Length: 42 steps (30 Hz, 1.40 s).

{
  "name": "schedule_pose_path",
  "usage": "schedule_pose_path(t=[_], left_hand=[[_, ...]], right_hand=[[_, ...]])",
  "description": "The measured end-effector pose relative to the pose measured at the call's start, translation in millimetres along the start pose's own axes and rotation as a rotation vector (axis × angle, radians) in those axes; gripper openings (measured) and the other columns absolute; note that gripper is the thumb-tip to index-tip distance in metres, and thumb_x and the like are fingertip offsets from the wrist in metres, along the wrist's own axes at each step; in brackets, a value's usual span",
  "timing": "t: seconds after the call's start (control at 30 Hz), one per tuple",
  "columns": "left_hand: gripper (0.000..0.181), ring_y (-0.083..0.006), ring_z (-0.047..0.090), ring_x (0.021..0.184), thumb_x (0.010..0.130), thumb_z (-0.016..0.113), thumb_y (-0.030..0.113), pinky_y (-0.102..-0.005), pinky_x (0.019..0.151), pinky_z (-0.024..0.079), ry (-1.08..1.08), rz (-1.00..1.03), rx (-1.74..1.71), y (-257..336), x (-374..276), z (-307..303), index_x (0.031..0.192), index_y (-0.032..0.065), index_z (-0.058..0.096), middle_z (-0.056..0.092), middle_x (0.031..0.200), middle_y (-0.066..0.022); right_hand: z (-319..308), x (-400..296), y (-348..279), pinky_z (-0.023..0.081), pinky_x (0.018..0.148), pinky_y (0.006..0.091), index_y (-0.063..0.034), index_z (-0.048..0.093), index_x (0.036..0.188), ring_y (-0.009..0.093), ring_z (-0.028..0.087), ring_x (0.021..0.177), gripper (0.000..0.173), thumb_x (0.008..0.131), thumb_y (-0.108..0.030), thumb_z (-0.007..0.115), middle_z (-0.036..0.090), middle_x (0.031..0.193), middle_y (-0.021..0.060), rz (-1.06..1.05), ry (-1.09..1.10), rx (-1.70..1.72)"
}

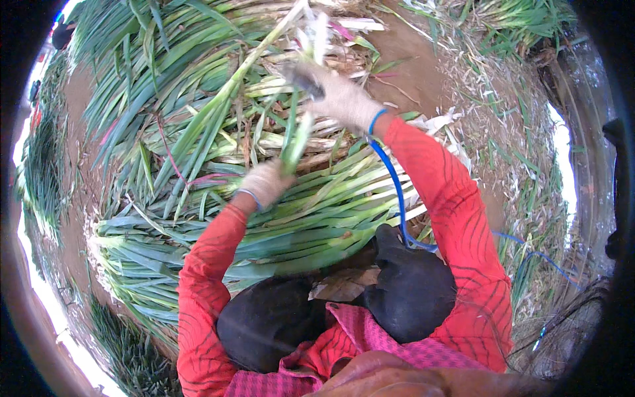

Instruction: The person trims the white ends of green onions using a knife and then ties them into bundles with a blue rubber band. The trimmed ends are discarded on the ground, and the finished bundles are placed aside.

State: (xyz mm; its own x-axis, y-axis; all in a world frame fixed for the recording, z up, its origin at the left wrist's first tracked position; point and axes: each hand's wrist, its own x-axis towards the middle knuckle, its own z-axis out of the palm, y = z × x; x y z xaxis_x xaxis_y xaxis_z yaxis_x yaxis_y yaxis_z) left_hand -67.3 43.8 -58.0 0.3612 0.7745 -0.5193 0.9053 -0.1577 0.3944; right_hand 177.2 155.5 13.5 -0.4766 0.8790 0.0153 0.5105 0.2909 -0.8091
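My left hand (270, 183), in a pale knit glove, grips the green leaves of a Welsh onion stalk (299, 141). The stalk points away from me, and part of it is hidden behind my right hand (342, 97). That hand, gloved too and blurred, is closed around a dark hand tool (303, 79) close to the stalk. A blue hose (397, 188) runs from my right wrist down past my knee. Beneath both hands lies a pile of Welsh onions (317, 198), green leaves to the left and white stems to the right.
More onions are heaped at the far left (149, 64) and the far right (526, 17). Peeled scraps (476, 84) litter the brown ground (407, 59) on the right. My dark-clad knees (273, 317) are bent beside the near bundle. Thin cords (560, 317) tangle at lower right.
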Motion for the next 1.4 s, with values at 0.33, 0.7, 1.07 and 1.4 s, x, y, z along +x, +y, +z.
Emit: schedule_pose_path(t=[0.33,0.7,1.07,1.4], left_hand=[[0.052,-0.0328,0.062,0.102,0.073,0.081,0.032,-0.0488,0.083,0.05,1.14,0.098,0.43,-14.7,35.6,-104.3,0.116,0.0108,0.061,0.064,0.111,-0.0118],[0.055,-0.0206,0.064,0.091,0.086,0.072,0.039,-0.0358,0.086,0.051,0.112,0.022,-0.447,-1.0,42.1,-101.9,0.121,-0.0017,0.065,0.07,0.104,-0.0134],[0.053,-0.0222,0.067,0.096,0.077,0.073,0.02,-0.0333,0.089,0.051,0.181,-0.105,-0.618,-36.7,53.9,-69.2,0.123,-0.0047,0.065,0.072,0.109,-0.016],[0.055,-0.0242,0.067,0.102,0.077,0.068,0.017,-0.0332,0.093,0.05,0.199,-0.094,-0.625,-65.9,57.2,-60.0,0.127,-0.004,0.063,0.071,0.114,-0.0161]], right_hand=[[-22.3,-25.3,20.6,0.045,0.103,0.0387,-0.0109,0.034,0.154,0.037,0.06,0.119,0.091,0.075,-0.034,0.073,0.059,0.133,0.0252,0.24,0.046,-0.063],[-7.5,-56.1,35.2,0.038,0.113,0.0392,-0.0031,0.035,0.153,0.037,0.05,0.134,0.093,0.075,-0.036,0.074,0.049,0.146,0.0253,0.278,0.135,-0.091],[44.7,-100.4,-17.8,0.046,0.105,0.0411,-0.0116,0.033,0.154,0.038,0.059,0.122,0.087,0.078,-0.028,0.071,0.054,0.141,0.0226,0.294,-0.277,0.04],[51.5,-69.5,-7.2,0.053,0.09,0.0463,-0.0161,0.037,0.15,0.043,0.066,0.103,0.081,0.077,-0.028,0.07,0.065,0.115,0.0259,0.277,-0.132,-0.04]])
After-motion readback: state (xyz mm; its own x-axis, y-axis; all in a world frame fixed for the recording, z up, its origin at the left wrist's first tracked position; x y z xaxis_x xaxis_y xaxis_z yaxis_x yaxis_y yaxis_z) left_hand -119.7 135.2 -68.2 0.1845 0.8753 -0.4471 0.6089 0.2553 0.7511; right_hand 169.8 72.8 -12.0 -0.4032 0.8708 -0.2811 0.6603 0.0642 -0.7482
